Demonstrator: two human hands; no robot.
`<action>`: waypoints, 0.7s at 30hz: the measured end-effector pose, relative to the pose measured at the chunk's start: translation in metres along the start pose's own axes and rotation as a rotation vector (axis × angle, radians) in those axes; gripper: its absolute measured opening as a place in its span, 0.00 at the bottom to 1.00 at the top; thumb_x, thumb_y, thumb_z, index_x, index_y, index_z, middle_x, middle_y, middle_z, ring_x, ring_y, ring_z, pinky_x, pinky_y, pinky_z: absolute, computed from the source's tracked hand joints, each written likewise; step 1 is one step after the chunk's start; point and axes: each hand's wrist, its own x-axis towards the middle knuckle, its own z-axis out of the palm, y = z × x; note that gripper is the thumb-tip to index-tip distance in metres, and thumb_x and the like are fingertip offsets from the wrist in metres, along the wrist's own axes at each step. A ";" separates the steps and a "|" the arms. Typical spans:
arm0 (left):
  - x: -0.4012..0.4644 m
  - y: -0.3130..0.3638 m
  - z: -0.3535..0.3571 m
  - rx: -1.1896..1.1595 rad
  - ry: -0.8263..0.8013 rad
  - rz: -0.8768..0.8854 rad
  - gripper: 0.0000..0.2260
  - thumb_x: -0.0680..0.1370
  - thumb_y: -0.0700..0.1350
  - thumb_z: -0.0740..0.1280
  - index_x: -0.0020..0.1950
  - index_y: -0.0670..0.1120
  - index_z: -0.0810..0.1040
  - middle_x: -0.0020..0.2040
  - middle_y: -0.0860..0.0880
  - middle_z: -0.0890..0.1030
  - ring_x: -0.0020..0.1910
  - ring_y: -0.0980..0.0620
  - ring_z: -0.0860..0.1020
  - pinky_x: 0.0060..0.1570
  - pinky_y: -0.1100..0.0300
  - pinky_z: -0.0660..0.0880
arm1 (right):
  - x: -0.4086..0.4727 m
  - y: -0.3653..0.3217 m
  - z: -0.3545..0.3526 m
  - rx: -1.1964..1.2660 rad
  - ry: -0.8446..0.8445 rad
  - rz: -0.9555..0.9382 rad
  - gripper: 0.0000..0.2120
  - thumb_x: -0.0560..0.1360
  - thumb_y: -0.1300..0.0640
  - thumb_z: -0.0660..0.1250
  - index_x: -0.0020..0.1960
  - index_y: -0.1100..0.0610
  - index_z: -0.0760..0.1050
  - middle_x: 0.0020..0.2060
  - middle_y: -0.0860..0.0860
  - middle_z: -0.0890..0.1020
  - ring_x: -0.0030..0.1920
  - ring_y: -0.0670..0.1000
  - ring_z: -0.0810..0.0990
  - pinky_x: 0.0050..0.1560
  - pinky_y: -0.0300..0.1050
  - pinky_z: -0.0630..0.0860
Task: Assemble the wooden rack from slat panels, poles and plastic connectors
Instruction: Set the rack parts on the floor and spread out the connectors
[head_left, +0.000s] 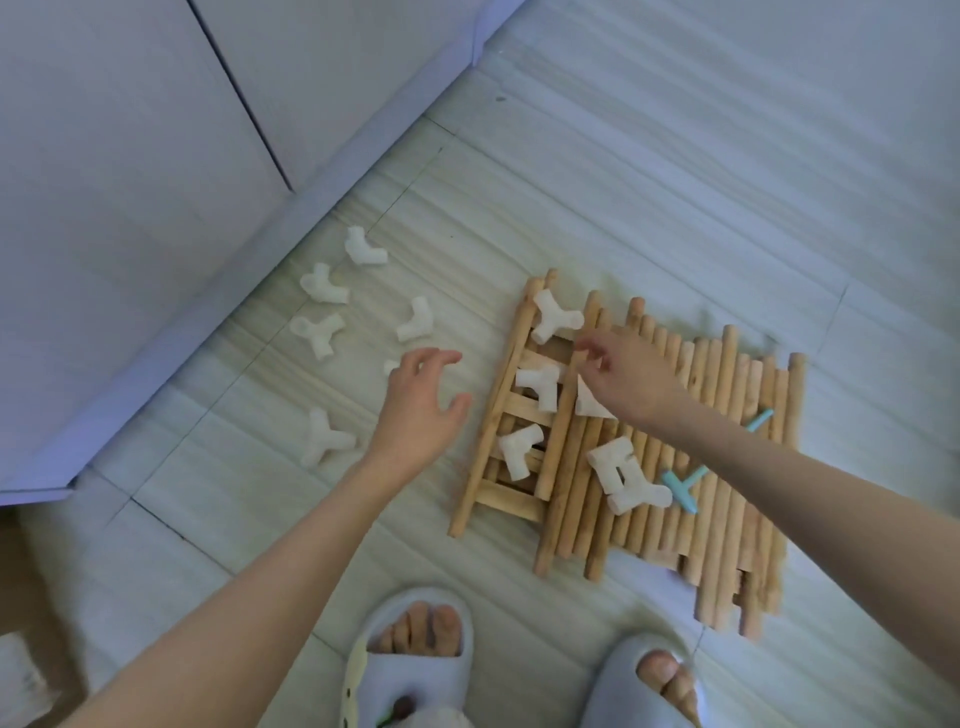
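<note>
Lying under the right hand (623, 379), slat panels (675, 457); left hand (421, 400) beside them.

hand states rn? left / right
Left hand: open, fingers spread above the floor, holding nothing.
Right hand: fingers pinched at a pole on the wooden pile; actual grip cannot be told.

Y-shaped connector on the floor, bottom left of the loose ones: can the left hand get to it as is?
Probably yes. The left hand hovers open just right of the Y-shaped connector, with only bare floor between them and nothing lying on top of it.
</note>
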 end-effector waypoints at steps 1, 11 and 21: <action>-0.008 0.006 0.011 0.117 -0.100 0.093 0.23 0.76 0.46 0.67 0.70 0.49 0.67 0.69 0.48 0.63 0.68 0.48 0.63 0.67 0.57 0.62 | -0.008 0.011 0.003 -0.075 -0.037 0.022 0.18 0.79 0.50 0.59 0.67 0.54 0.69 0.60 0.56 0.74 0.59 0.56 0.73 0.56 0.46 0.69; -0.011 0.034 0.068 0.647 -0.206 0.352 0.35 0.73 0.49 0.70 0.75 0.50 0.55 0.71 0.46 0.62 0.66 0.45 0.64 0.62 0.53 0.64 | -0.062 0.034 0.048 -0.104 -0.082 0.214 0.46 0.71 0.38 0.66 0.76 0.47 0.39 0.73 0.56 0.54 0.70 0.59 0.61 0.62 0.54 0.70; 0.010 0.041 0.084 0.748 -0.110 0.389 0.26 0.81 0.44 0.56 0.77 0.49 0.50 0.73 0.45 0.62 0.57 0.45 0.76 0.38 0.55 0.70 | -0.031 0.043 0.079 -0.190 0.311 0.004 0.14 0.77 0.48 0.62 0.54 0.58 0.74 0.49 0.58 0.76 0.43 0.57 0.78 0.29 0.46 0.70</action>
